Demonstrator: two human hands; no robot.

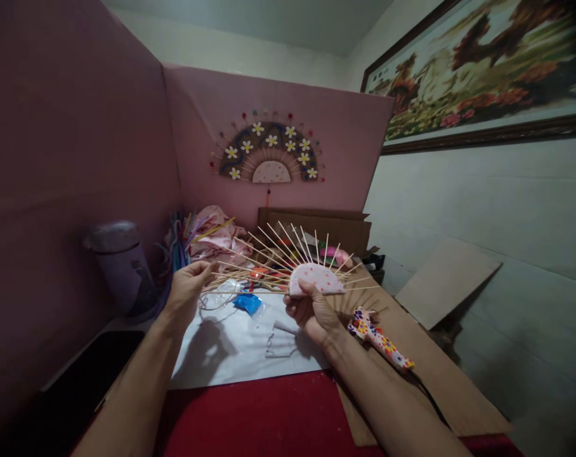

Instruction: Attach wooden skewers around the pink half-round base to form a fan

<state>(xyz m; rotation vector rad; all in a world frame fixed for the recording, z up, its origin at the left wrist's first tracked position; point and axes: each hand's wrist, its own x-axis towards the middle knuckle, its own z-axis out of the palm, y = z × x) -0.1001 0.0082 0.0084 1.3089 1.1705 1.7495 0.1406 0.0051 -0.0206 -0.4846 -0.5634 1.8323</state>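
- The right hand [311,314] was held above the table, its fingers curled and pressed around the lower edge of a pink half-circle [316,278] with pale dots, thumb at the front.
- Thin wooden sticks [243,274] spread out of that half-circle like a fan, pointing left, up and right.
- The left hand [188,289] was at the fan's left side, pinching the outer ends of the lowest sticks between thumb and fingers.
- The whole piece was in the air between the two hands, over a white sheet of paper [240,355] that lay on a red cloth [269,416].
- A small blue scrap [248,303] lay on the paper, just below the sticks.
- A glue gun [380,339] covered in coloured dots lay on a brown board [440,387], just right of the right wrist.
- A finished fan [269,152] with white flowers was hanging on the pink wall [197,101] behind.
- A purple cup [119,263] stood at the left by the wall, with a bundle of coloured straws [178,247] and a pink cloth [216,238] further back.
- An open cardboard box [326,225] sat behind the sticks.
- A framed picture [483,70] was hanging on the white wall at the right.
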